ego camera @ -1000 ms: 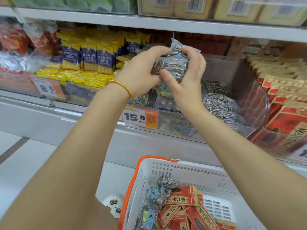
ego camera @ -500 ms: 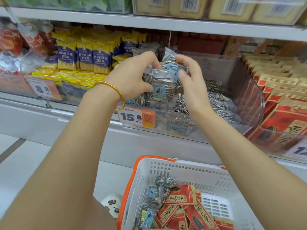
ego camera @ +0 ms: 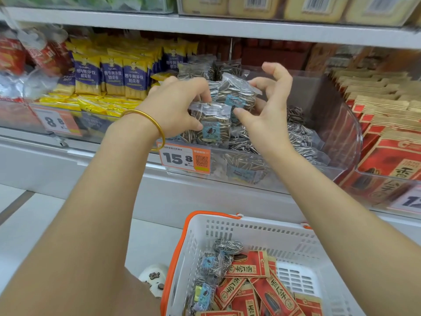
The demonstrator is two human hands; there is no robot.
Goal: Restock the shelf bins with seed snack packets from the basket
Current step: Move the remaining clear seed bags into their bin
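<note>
Clear packets of striped sunflower seeds (ego camera: 211, 126) are held over the clear shelf bin (ego camera: 341, 124), which holds several more of the same. My left hand (ego camera: 177, 106) grips the front packet from the left. My right hand (ego camera: 271, 110) pinches the right edge of the packet behind it (ego camera: 237, 92) between thumb and forefinger, its other fingers lifted away. Below, the white basket with an orange rim (ego camera: 250, 222) holds more seed packets (ego camera: 218, 265) and several red packets (ego camera: 250, 267).
An orange 15.8 price tag (ego camera: 184, 158) hangs on the bin's front. Yellow-and-blue packets (ego camera: 111, 78) fill the bin to the left, red-and-gold packets (ego camera: 387, 144) the bin to the right. Another shelf (ego camera: 227, 26) runs close overhead. A shoe (ego camera: 155, 277) shows beside the basket.
Both hands have lowered the seed packets down and forward into the clear bin. The right hand's outer fingers have spread off the packets.
</note>
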